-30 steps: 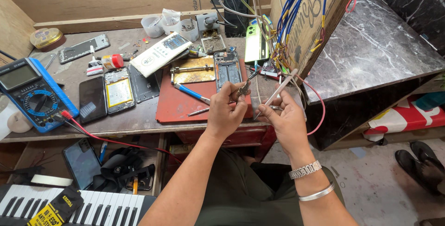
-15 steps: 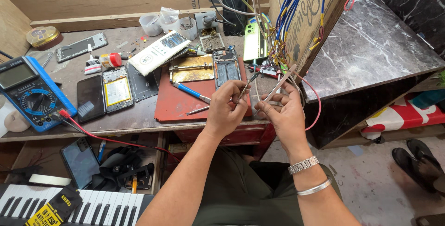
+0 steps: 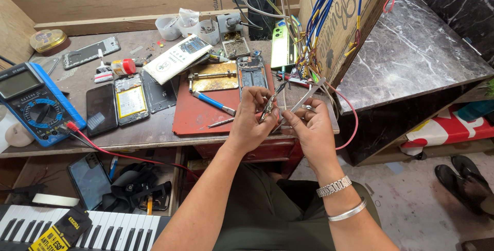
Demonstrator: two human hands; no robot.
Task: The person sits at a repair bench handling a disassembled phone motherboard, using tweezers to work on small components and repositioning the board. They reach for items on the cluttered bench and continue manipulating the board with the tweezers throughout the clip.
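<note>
My left hand (image 3: 249, 122) pinches thin dark tweezers (image 3: 271, 101) with the tips pointing up. Close beside it, my right hand (image 3: 311, 130) holds larger silver tweezers (image 3: 307, 95), angled up to the right. Both hands hover over the front right corner of a red mat (image 3: 195, 119). An opened phone (image 3: 252, 73) lies on the mat just beyond them. A blue-handled screwdriver (image 3: 213, 102) and a gold plate (image 3: 215, 76) lie to its left. Whether anything small sits between the tweezer tips is too fine to tell.
A blue multimeter (image 3: 33, 101) with a red lead sits at the left, next to a dark phone (image 3: 101, 109) and an opened phone (image 3: 131, 98). A wooden box with blue wires (image 3: 334, 19) stands right of my hands, by a marble top (image 3: 411, 55). A keyboard (image 3: 87, 228) lies below.
Both hands stay together over the mat's corner with the tweezers still in them. The tools have shifted only slightly and the view has moved a little.
</note>
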